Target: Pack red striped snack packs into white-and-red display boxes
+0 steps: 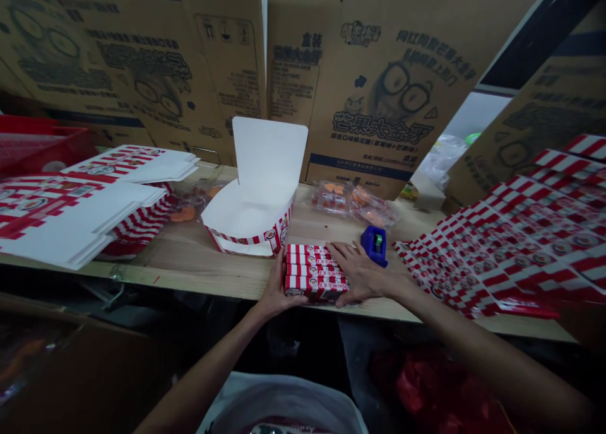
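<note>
Evidently the row of small red-and-white striped cartons (312, 273) was being kept square, because the left hand (279, 282) cupped its left end with the fingers curled against the side, while the right hand (360, 273) lay spread over its right end with the fingers splayed. Neither hand pinched; both seemed to press inward, and the cartons sat packed side against side near the front edge of the pale wooden surface (189, 257), within easy reach. Just beside the right hand sat a squat blue plastic tape dispenser (375, 246) with a green insert. Behind the row stood an open white-lined paperboard bucket box (269, 163) with red stripes, its tall back flap upright and its inside exposed. Flat stacks of striped white card blanks (71, 219) were piled to the left, and a wide fanned spread of red-and-white printed sheets (516, 245) lay to the right, apparently set aside from the working spot. Clear packets of orange sweets (348, 200) rested near tall brown cardboard cartons (398, 74) along the back.
</note>
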Tool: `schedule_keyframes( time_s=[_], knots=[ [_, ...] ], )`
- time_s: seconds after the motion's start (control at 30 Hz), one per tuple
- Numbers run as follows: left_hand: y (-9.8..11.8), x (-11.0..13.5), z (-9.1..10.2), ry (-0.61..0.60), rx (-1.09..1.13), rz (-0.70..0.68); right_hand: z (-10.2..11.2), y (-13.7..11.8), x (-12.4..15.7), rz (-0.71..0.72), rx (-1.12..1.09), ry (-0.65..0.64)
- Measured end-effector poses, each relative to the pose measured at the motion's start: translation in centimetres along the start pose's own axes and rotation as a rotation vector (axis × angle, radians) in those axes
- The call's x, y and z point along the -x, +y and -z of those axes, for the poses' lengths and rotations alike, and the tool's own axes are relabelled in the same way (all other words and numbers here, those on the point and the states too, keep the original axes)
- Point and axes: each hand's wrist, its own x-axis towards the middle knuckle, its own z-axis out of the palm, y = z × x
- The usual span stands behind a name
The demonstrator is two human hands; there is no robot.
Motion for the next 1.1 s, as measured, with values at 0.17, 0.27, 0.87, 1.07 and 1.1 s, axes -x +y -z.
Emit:
schedule_keyframes(
  time_s=[0.17,0.27,0.87,1.07,1.1],
  knots=[
    [-0.1,0.2,-0.1,-0.004,-0.002,0.003,0.7,0.5,0.5,0.026,-0.046,0.059],
    [0.1,0.1,-0.1,-0.003,0.002,0.009,0.6,2.0,1.7,-0.02,-0.149,0.195],
    [-0.2,0.0,-0.1,-0.012,-0.023,0.025,-6.0,2.7,1.4,-0.341,-1.187,0.675],
    [-0.7,0.1,-0.8,0.046,0.005,0.012,-5.9,2.3,0.8,-0.424,-1.53,0.926],
    [-0.8,0.2,-0.8,0.056,0.0,0.008,-5.8,2.2,0.7,-0.442,-1.587,0.961]
  ],
)
